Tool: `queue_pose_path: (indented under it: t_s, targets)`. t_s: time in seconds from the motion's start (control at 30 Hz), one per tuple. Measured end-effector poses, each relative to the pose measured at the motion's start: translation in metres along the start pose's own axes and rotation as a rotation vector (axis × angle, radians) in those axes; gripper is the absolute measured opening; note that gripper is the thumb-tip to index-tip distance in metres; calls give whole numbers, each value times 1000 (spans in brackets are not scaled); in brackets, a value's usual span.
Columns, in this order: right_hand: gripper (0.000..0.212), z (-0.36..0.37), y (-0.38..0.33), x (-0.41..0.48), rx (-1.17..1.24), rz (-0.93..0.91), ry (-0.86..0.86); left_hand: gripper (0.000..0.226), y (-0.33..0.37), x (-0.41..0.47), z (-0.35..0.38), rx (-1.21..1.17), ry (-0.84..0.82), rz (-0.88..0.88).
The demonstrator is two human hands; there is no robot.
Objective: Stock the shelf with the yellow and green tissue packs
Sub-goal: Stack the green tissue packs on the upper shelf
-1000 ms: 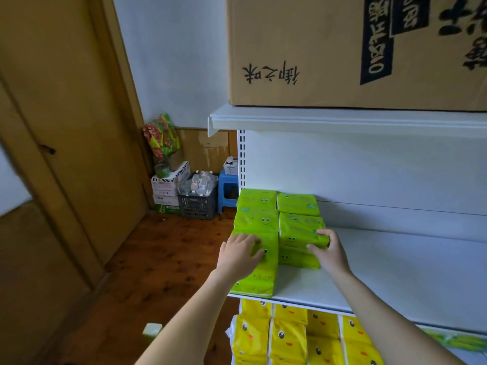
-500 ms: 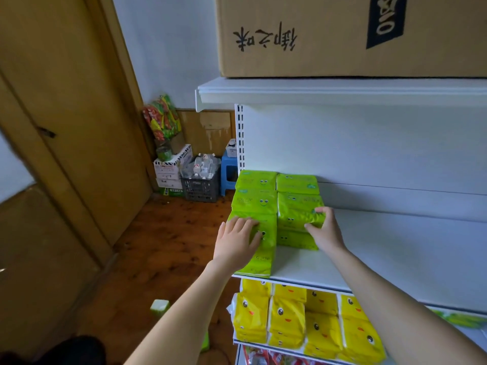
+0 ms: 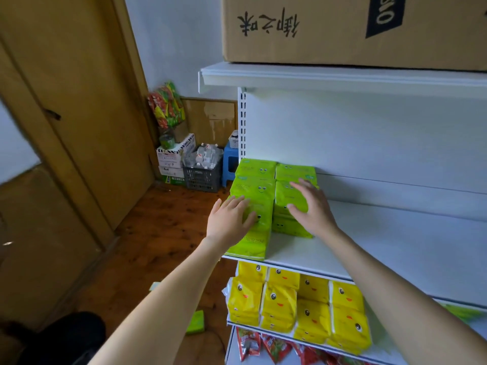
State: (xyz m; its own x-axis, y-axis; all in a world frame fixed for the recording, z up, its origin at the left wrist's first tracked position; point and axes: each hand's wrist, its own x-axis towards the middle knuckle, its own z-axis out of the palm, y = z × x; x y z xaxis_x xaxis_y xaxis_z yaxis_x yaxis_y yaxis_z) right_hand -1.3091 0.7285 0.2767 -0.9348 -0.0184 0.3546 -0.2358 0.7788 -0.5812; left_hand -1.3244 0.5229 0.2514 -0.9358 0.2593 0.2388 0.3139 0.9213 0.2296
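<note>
Left grip [image 3: 229, 222], fingers straight, rests flat on the front green tissue pack [image 3: 250, 246]; right grip [image 3: 313, 209], fingers spread, is over the green stack [image 3: 290, 227] beside it. White shelf [image 3: 395, 246] holds these at its left end. Yellow tissue packs [image 3: 313, 306] sit underneath.

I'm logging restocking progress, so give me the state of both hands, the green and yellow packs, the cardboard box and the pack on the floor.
Left hand: open, flat on the front green pack.
Right hand: open, fingers spread on the right-hand stack.
Green tissue packs: stacked at the middle shelf's left end, front one tilted.
Yellow tissue packs: stacked in rows underneath.
Cardboard box: on the top shelf.
Loose green pack: on the floor.
</note>
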Motion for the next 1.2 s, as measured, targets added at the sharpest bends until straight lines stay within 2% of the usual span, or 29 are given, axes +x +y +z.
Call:
queue_pose_path:
  t_s: [0.17, 0.3, 0.43, 0.53, 0.73, 0.97, 1.1, 1.2]
  targets:
    - [51, 25, -30, 8, 39, -128, -77, 47, -14, -7, -8, -158, 142, -131]
    - [51, 59, -70, 14, 8, -268, -193, 45, -56, -28, -12, -208, 214, -305]
    - [48, 107, -120, 17, 25, -353, -277, 46, -117, -58, -3, -178, 185, -501]
    - [48, 152, -153, 18, 106, -340, -358, 47, -164, -78, 3, -206, 118, -644]
    - [48, 255, -183, 17, 176, -149, -552, 47, -260, -111, 10, -245, -56, -711]
    - [49, 373, -174, 3, 119, 148, -755, 47, -364, -106, 36, -317, -238, -766]
    - [48, 445, -138, -18, 34, 365, -862, 45, -405, -107, 93, -426, -369, -809]
    - [49, 497, -94, -51, -43, 508, -974, 45, -421, -133, 166, -524, -470, -886]
